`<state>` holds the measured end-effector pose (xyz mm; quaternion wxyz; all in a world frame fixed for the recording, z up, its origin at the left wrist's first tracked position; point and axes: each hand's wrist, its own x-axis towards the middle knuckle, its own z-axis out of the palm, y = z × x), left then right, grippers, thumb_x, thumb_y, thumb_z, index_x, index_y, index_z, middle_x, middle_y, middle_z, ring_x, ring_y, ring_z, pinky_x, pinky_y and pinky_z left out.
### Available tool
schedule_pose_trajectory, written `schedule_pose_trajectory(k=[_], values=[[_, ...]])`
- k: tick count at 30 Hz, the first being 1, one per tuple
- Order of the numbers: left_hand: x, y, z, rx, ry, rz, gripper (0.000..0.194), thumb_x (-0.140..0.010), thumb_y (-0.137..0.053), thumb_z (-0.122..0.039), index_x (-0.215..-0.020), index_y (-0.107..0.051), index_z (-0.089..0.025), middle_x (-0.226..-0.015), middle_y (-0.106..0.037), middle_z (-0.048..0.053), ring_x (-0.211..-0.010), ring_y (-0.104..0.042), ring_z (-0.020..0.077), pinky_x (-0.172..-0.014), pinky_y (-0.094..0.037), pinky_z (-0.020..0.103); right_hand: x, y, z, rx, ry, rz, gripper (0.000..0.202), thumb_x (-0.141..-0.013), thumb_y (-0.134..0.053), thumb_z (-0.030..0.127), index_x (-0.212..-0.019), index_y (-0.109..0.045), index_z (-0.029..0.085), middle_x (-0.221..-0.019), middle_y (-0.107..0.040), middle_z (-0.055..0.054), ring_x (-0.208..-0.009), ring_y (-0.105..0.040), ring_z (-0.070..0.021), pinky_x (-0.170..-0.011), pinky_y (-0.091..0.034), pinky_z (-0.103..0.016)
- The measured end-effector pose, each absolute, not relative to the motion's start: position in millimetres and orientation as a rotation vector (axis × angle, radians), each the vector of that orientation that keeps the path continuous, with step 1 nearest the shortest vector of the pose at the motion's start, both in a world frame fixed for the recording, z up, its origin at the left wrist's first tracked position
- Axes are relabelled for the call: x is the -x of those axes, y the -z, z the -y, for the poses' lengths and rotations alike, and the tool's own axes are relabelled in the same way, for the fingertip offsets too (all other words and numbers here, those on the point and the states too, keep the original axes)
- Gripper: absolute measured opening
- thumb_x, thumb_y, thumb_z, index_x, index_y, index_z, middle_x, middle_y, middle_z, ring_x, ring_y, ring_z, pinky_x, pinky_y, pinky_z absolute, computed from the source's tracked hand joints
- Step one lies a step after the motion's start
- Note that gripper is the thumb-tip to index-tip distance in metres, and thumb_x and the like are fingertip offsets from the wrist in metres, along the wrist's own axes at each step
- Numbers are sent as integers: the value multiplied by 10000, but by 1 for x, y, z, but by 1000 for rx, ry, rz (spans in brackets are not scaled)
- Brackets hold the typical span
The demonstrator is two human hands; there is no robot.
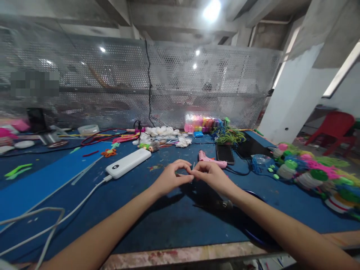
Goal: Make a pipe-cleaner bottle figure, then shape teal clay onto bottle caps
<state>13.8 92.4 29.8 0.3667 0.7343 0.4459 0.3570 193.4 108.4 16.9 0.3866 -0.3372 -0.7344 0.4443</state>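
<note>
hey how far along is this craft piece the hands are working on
Done: nothing finished shows near the hands. In hand: left hand and right hand pinch a tiny thin piece between their fingertips, too small to identify, above the blue mat. Left: the pink glue gun lies unheld just behind, and the heap of colourful fuzzy material sits to the right.

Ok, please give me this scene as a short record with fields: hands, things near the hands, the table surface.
left hand: fingertips pinched against the right hand's, above the table
right hand: pinching a small thin piece, too small to tell what
nearest things: pink glue gun behind the right hand; white power bank with cable, to the left
surface: blue mat
right side: pile of coloured yarn
</note>
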Motion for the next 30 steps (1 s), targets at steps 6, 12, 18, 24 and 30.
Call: schedule_pose_trajectory(k=[6,12,18,24,30], values=[[-12,-30,-94,-1855,-927,-1132,217,-621,-748,-356,-667,-648,-169,-1065,-606,96,-981,-592,242,-785,-505,347,-195,-24,-105,872,-1128,1954,249,-805,-566,338,-632,-591,159,-633,-581,6,-623,-486,-119,-603,-344,-240],[-11,-34,-94,-1882,-916,-1157,139,-622,-747,-306,-671,-701,-184,-1012,-665,73,-968,-615,230,-932,-436,379,-197,-25,-106,933,-1180,1960,291,-791,-576,403,-661,-637,151,-613,-605,-13,-589,-489,-123,-565,-344,-241],[-11,-35,-96,-1867,-926,-1149,88,-643,-725,-282,-677,-718,-201,-1015,-691,74,-971,-630,234,-930,-445,398,-199,-27,-106,956,-1119,1994,305,-803,-548,390,-626,-628,155,-600,-582,-6,-569,-458,-117,-546,-317,-242],[-20,-36,-85,-1958,-953,-1259,109,-697,-609,-235,-638,-678,-175,-994,-666,91,-871,-642,208,-730,-523,314,-196,-22,-104,988,-998,2023,190,-754,-511,198,-574,-561,165,-579,-542,18,-580,-451,-113,-543,-315,-228],[-28,-33,-76,-2232,-1020,-1388,96,-764,-522,-196,-700,-593,-186,-846,-616,35,-807,-576,175,-725,-450,301,-193,-23,-100,1085,-828,2038,294,-801,-538,315,-547,-525,168,-523,-489,26,-538,-413,-107,-497,-273,-235]])
